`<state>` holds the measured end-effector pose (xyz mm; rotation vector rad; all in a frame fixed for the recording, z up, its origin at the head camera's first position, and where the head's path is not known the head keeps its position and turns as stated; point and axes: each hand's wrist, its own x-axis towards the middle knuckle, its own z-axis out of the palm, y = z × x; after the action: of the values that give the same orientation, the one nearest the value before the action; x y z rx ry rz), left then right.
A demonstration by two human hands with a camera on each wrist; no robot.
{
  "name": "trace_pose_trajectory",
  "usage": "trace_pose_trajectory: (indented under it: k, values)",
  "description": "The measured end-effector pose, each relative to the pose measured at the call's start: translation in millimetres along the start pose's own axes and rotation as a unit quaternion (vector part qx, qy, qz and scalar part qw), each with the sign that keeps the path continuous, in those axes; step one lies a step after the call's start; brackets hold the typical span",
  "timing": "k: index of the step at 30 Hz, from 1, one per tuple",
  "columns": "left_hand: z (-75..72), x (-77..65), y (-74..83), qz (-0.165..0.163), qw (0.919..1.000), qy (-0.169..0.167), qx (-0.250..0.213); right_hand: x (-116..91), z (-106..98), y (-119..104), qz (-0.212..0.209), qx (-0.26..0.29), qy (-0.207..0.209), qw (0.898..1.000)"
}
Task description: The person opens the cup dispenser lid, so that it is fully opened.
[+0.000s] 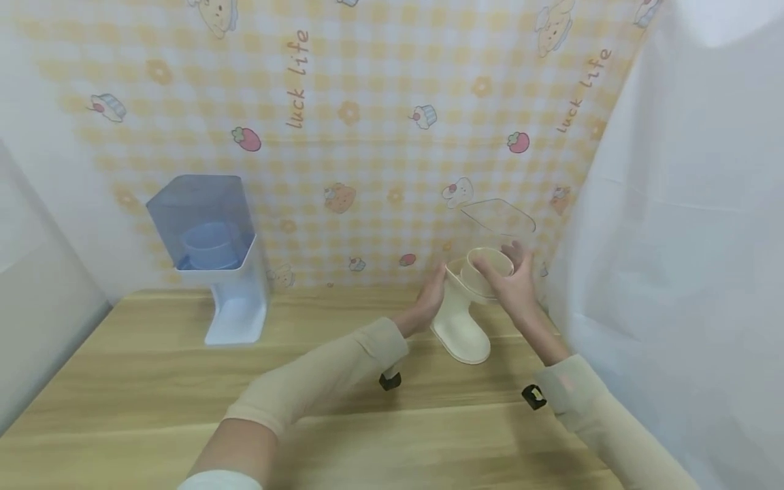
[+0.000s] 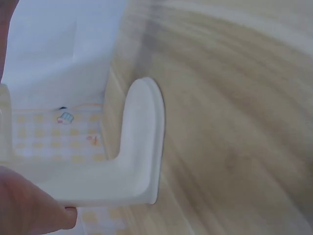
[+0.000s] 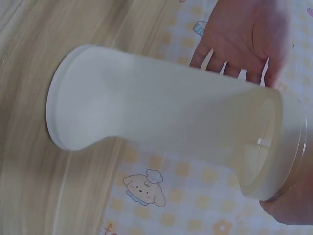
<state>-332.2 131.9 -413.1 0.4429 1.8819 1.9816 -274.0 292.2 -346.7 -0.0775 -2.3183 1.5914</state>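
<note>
A cream boot-shaped stand [image 1: 461,333] stands upright on the table at the right, its rounded foot toward me. Above it is a clear angular container [image 1: 499,201] with a cream round cup [image 1: 486,272] at its bottom, tilted over the stand's upper rim. My right hand [image 1: 517,286] grips the container around the cup, thumb and fingers spread on either side. My left hand [image 1: 429,303] rests against the left side of the stand; in the right wrist view its fingers [image 3: 230,66] lie straight behind the stand. The left wrist view shows the stand's foot [image 2: 142,132] flat on the wood.
At the left of the table [image 1: 331,435] stands a similar white stand [image 1: 239,313] carrying a translucent blue container [image 1: 202,218]. A yellow checked cloth [image 1: 367,163] hangs at the back, and a white sheet [image 1: 686,224] borders the right side.
</note>
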Motion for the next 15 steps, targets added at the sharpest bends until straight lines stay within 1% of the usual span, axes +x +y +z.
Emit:
trace_pose_trajectory:
  k: [3, 5, 9, 11, 15]
  values:
    - [-3.1, -10.1, 0.2, -0.003, 0.9999, -0.011, -0.01, -1.2, -1.5, -0.7, -0.012, -0.002, -0.014, 1.0]
    - [-5.3, -16.2, 1.0, -0.003, 0.9999, -0.009, -0.009, -1.2, -1.7, -1.5, -0.022, 0.003, -0.028, 0.999]
    - [-8.7, -24.9, 3.0, 0.009, 0.9999, 0.005, -0.013, -0.5, 0.0, -3.0, -0.034, 0.017, -0.047, 0.998]
    - [-10.5, -27.9, 3.1, 0.012, 0.9997, 0.017, -0.013, -0.6, 1.2, -3.3, -0.035, 0.021, -0.058, 0.997]
    - [-15.1, -35.2, 1.7, 0.003, 0.9993, 0.034, -0.015, -1.4, 4.4, -3.7, -0.043, 0.021, -0.086, 0.995]
